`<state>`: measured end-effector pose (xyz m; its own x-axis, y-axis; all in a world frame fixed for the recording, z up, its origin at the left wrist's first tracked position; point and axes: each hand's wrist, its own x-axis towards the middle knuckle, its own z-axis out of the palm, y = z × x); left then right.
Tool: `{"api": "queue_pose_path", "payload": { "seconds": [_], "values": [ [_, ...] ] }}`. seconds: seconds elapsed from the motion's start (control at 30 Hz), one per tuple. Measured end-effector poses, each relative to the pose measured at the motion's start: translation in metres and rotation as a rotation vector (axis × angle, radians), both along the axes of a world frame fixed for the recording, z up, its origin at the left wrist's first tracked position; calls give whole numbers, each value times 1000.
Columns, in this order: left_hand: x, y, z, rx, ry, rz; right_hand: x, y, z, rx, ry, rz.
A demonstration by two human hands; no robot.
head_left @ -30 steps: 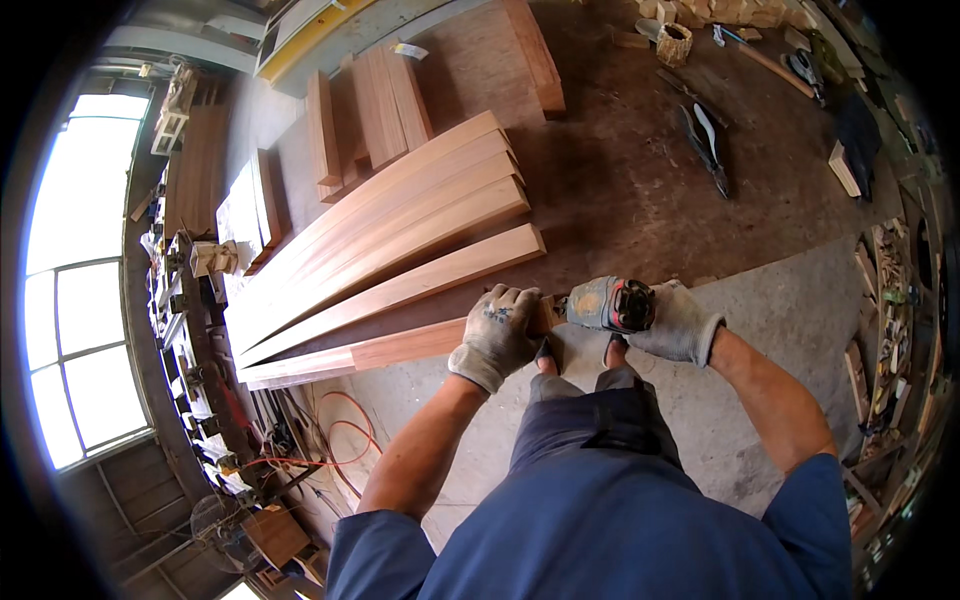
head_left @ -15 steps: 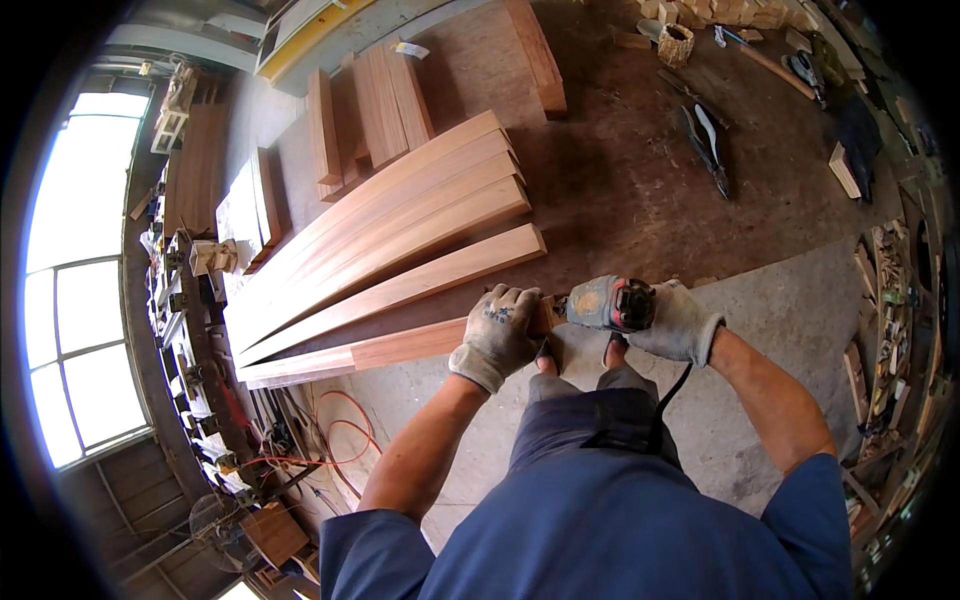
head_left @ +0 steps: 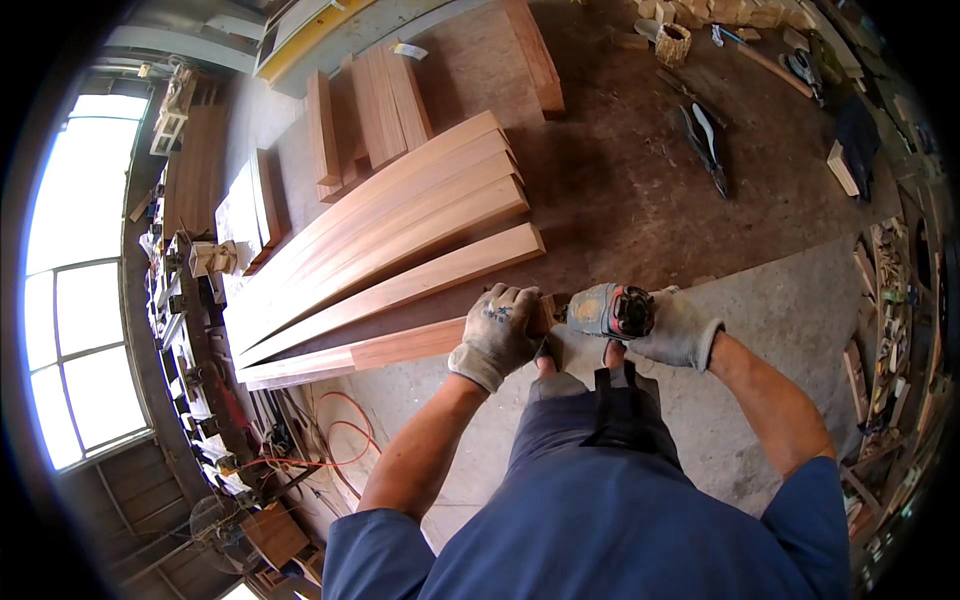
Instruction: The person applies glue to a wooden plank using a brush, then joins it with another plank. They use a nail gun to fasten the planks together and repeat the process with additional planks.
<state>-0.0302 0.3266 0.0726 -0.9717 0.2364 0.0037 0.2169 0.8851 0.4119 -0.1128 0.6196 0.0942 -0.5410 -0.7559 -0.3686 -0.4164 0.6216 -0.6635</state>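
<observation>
Timber board (head_left: 410,344) is set lowest of the fanned light boards (head_left: 385,225), running from L to ctr of frame. It's gripped near its R end by the L gloved hand (head_left: 503,330), fingers bent over the top, underside hidden; a short stub is left showing R of the glove. Power drill (head_left: 605,312) is held just R of ctr in the R gloved hand (head_left: 680,328), closed round its rear, handle mostly hidden; nose is pointed L at the stub, contact can't be told. Vs. 0.5 s ago, drill body's been lowered slightly; dark strap (head_left: 603,410), prev. seen below R wrist, is now seen mid-trousers; board & L hand unchanged. Pliers (head_left: 706,150) & hammer (head_left: 775,68) are laid upper R.
</observation>
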Motion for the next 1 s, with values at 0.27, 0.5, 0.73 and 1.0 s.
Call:
{"api": "queue_pose_path", "payload": {
  "seconds": [0.27, 0.5, 0.73, 1.0],
  "values": [
    [1, 0, -1, 4, 2, 3, 3, 4, -12, -28, 35, 23],
    [2, 1, -2, 10, -6, 3, 2, 11, 8, -8, -5, -51],
    [2, 3, 2, -53, -61, 13, 1, 28, 25, -210, -206, -368],
    [56, -72, 8, -155, -83, 159, -11, -10, 66, -328, -318, -386]
  ]
}}
